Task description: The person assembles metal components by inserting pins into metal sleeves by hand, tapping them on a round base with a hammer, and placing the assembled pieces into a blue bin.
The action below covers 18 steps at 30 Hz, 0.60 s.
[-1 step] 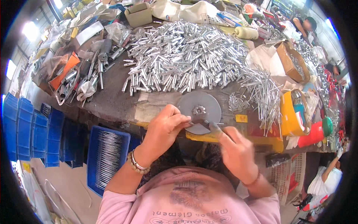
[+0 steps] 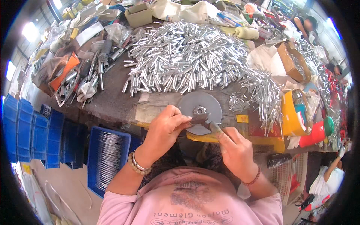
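Observation:
My right hand point(image 2: 237, 152) is wrapped round the grey handle of what looks like a small hammer point(image 2: 215, 128). Its dark head is over the near part of a round grey metal disc point(image 2: 214, 107). At the disc's middle is a small cluster of shiny metal bits point(image 2: 200, 110). Thumb and fingers of my left hand point(image 2: 167, 125) pinch together at the disc's near left edge, beside the dark head. What they hold is mostly hidden. A thin silver pin point(image 2: 221, 123) pokes out at the disc's right edge.
A big heap of short silver tubes point(image 2: 183, 56) covers the bench behind the disc. Long thin rods point(image 2: 264, 97) and small metal pieces point(image 2: 239, 101) lie right. A blue crate point(image 2: 127, 140) of metal rods stands lower left. A yellow container point(image 2: 288, 112) and red container point(image 2: 313, 135) stand right.
My right hand was blurred by motion and is now sharper, with the hammer's head slightly higher over the disc. My left hand keeps its place.

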Available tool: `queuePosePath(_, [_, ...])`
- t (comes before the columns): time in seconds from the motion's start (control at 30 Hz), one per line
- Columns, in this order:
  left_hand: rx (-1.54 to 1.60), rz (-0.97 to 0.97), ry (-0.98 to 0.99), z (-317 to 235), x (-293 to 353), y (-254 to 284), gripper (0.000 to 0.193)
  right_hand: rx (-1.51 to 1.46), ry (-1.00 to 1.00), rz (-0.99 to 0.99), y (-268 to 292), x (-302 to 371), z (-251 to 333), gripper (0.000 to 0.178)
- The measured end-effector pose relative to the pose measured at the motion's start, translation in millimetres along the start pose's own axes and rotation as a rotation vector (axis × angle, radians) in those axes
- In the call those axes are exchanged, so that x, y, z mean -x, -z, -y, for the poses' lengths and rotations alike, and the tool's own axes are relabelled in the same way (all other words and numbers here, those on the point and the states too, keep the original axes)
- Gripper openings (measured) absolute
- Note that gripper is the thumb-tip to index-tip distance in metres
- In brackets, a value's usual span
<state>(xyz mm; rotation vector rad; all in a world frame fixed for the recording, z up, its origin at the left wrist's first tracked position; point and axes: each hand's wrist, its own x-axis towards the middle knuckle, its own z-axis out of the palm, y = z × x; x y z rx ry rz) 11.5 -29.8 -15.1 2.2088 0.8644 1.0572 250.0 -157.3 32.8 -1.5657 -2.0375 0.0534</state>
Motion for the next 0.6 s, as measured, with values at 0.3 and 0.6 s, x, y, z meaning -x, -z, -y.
queuePosePath(0.3, [-0.015, 0.023, 0.022, 0, 0, 1, 0.017, -0.259, -0.191, -0.075, -1, -26, -11, 0.052])
queuePosePath(0.6, [-0.027, 0.036, 0.045, -3, 6, 4, 0.025, 0.134, -0.057, 0.098, -19, -19, -12, 0.032])
